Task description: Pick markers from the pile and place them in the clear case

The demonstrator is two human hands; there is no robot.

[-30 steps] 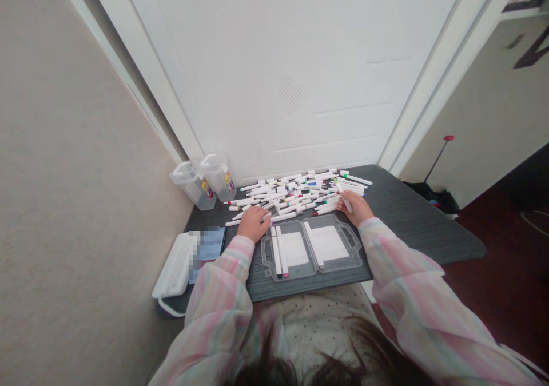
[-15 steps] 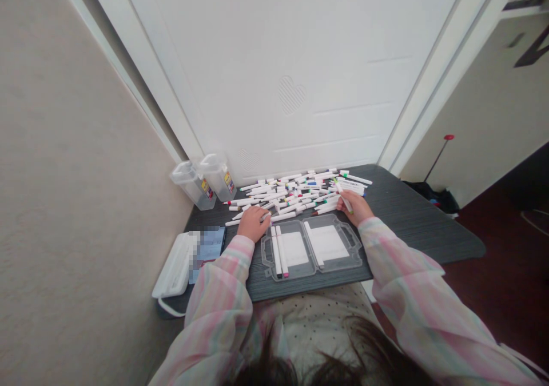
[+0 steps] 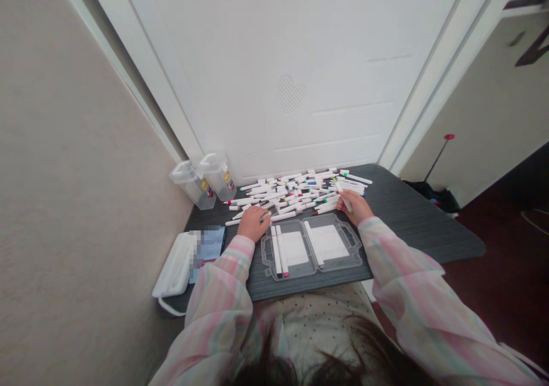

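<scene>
My right hand [image 3: 357,207] is closed on a white marker [image 3: 341,192] with light green ends, tilted over the right side of the marker pile [image 3: 295,190]. At the pile's front left, my left hand [image 3: 252,223] has its fingers curled around a marker with a greyish end [image 3: 265,217]; most of it is hidden by the hand. Between my forearms a clear plastic case [image 3: 307,247] lies open and flat. Its left half holds two markers, one with a black end [image 3: 277,254] and one with a pink end [image 3: 282,254]. A single grey-ended marker [image 3: 314,246] lies in the right half.
Two clear plastic containers [image 3: 201,194] stand at the table's back left. A white case with a strap [image 3: 174,266] and a partly blurred phone-like screen [image 3: 212,243] lie by the left wall. The dark table [image 3: 412,226] meets a white door [image 3: 334,88] behind the pile.
</scene>
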